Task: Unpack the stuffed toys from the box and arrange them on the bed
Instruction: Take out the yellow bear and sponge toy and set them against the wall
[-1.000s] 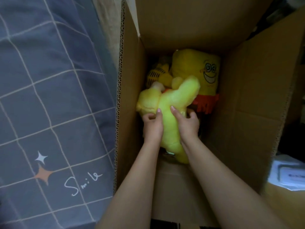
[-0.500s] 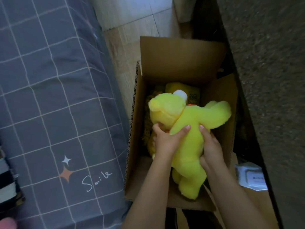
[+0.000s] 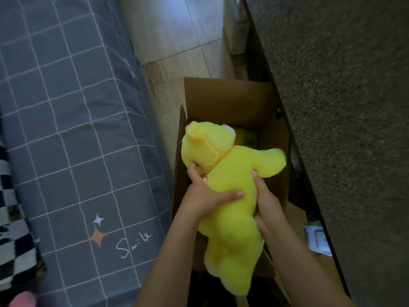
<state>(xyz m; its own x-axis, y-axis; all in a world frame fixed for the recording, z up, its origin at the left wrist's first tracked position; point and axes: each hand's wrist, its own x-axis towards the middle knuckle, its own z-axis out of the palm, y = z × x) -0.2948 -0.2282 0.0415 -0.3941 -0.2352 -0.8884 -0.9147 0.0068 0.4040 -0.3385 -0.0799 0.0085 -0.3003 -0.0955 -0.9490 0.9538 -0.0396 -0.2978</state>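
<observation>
Standing open on the floor beside the bed (image 3: 66,120), the box (image 3: 230,100) shows another yellow toy (image 3: 246,139) deep inside. My left hand (image 3: 205,191) grips the bear (image 3: 230,191) at its neck and side, thumb laid across its back. My right hand (image 3: 265,202) clasps the other flank, fingers curled under the arm. Between both hands, the bear hangs above the box's opening, head away from me, legs dangling over the near edge.

Yellow plush bear (image 3: 230,191) — now higher, clear of the box (image 3: 230,100)
</observation>
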